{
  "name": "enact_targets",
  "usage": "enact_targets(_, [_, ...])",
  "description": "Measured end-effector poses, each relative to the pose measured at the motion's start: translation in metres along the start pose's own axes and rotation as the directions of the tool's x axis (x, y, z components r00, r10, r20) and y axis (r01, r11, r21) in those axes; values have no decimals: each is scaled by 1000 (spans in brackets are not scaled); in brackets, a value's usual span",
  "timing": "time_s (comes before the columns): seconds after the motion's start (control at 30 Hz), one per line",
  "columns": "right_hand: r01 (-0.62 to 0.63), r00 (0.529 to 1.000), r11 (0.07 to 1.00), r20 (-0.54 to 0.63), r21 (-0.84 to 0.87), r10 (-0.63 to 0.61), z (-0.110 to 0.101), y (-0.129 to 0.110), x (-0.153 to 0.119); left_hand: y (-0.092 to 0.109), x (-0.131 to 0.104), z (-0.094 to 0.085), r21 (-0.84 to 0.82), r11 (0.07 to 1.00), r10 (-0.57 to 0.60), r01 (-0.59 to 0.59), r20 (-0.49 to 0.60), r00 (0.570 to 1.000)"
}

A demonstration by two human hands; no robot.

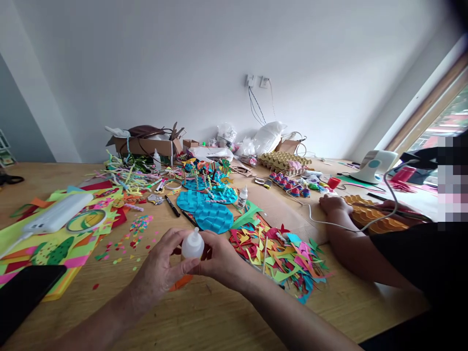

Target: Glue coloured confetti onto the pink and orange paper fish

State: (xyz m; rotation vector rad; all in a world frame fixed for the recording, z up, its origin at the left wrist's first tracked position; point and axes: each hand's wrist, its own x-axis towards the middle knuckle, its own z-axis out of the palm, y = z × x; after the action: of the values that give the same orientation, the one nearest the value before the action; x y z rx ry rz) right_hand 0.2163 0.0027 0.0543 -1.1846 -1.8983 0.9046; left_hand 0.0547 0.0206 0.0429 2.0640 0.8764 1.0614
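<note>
The left hand (157, 263) and right hand (224, 256) are bare; the forearms (292, 309) are bare too, narrowing at the wrists (248, 282).

held bottle (192, 247): lower part hidden | black phone (32, 298): cut by left edge | standing bottle (242, 199): print too small

A black phone (31, 297) lay at the near left; a white oblong device (60, 213) rested beyond it on coloured paper (10, 239). Toward the far wall (175, 58), a cardboard box (143, 150) stood left of a white plastic bag (268, 139).
</note>
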Motion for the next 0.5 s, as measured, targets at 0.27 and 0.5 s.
enact_targets(0.27, [-36,994,999,-104,30,39,-5,4,4,-5,3,3,-150,988,-30,39,60,998])
enact_targets(0.5, [-130,939,980,-335,-148,73,-68,46,30,-10,-25,-12,144,988,-63,47,105,992])
